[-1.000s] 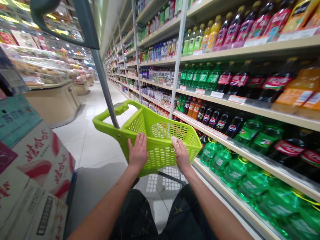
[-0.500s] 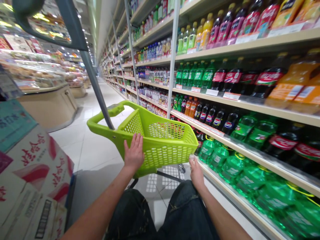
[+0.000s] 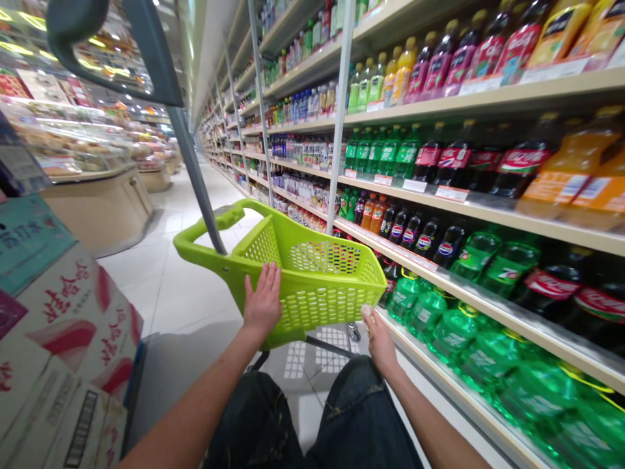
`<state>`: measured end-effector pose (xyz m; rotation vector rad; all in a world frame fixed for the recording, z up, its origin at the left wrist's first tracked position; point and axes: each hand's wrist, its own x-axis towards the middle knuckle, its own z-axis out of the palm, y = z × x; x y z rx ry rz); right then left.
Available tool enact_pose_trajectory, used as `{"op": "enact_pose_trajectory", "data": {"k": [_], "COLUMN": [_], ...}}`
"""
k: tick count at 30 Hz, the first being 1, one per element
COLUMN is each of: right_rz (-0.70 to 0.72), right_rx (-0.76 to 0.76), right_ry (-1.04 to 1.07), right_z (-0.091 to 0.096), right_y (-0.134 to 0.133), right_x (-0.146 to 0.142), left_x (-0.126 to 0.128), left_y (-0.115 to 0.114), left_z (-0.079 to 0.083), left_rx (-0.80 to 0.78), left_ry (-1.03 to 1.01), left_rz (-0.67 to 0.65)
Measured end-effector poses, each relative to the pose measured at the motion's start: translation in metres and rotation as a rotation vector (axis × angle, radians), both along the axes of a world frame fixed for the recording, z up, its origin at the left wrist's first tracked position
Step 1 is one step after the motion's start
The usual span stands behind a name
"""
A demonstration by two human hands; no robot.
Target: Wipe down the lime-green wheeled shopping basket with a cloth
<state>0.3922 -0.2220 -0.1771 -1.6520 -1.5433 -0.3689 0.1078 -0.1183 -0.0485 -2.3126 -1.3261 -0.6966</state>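
Note:
The lime-green plastic basket of a shopping cart [image 3: 332,277] stands at an angle before my knees, its walls full of small holes. My left hand [image 3: 263,301] lies flat against the near side, fingers stretched up to the rim. At the basket's lower right corner, my right hand [image 3: 382,342] is closed, with a small white wad [image 3: 366,312] pinched at the fingertips. What the wad is made of is too small to tell. Whether it touches the green plastic I cannot tell. A grey metal cart post [image 3: 195,172] rises from the handle end.
Along the right run shelves [image 3: 488,203] of drinks, with large green soda bottles [image 3: 454,329] at the bottom. Stacked cartons [image 3: 73,306] stand close on my left. Behind them is a bakery counter [image 3: 105,208]. A tiled aisle [image 3: 205,192] stretches ahead.
My right hand has moved slightly left and down along the basket's near corner, still pinching the white wad. My left hand stays on the basket's side. The view has shifted a little.

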Motion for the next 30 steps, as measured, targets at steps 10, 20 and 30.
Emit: {"op": "enact_pose_trajectory", "data": {"k": [10, 20, 30], "right_rz": [0.056, 0.052, 0.194], "right_rx": [0.054, 0.163, 0.167], "right_ry": [-0.070, -0.055, -0.072], "right_z": [0.015, 0.049, 0.053], "right_y": [0.025, 0.032, 0.032], "right_x": [-0.029, -0.045, -0.076], "left_x": [0.000, 0.003, -0.023], "left_y": [-0.004, -0.018, -0.029], "left_z": [-0.003, -0.020, -0.063], "left_rx": [-0.008, -0.034, -0.137], "left_ry": [-0.018, -0.029, -0.004], "left_rz": [-0.008, 0.002, 0.058]}}
